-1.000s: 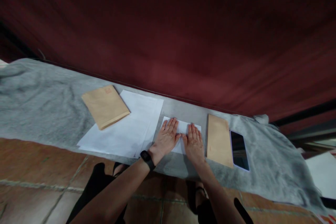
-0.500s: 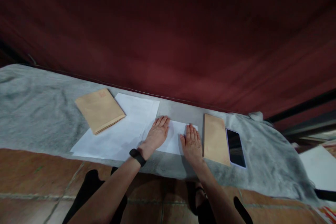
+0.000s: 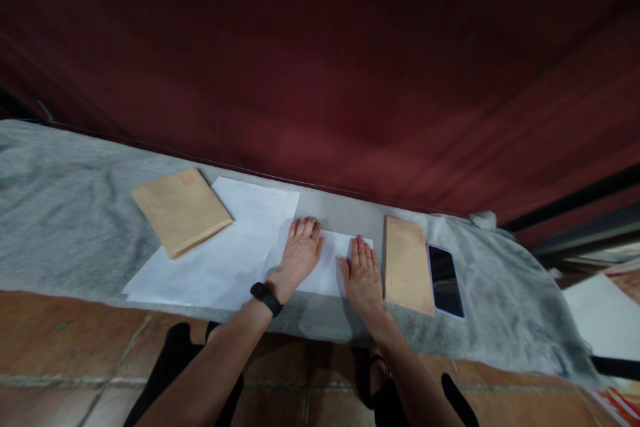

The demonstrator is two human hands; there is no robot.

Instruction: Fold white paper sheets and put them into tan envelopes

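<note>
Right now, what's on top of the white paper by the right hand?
The right hand rests on its right end, the left hand lies farther left. White paper shows between; what each hand covers can't be seen.

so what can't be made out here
All in the head view:
Small white paper sheet: parts hidden beneath the bare left hand and bare right hand.
Wider white paper sheets: partly covered by the squarish tan paper envelope.
Red mark on that envelope: too small to read.
White panel: cut off by right edge.

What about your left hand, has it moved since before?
Yes. The left hand has shifted left, farther from the brown envelope beside the phone.
</note>
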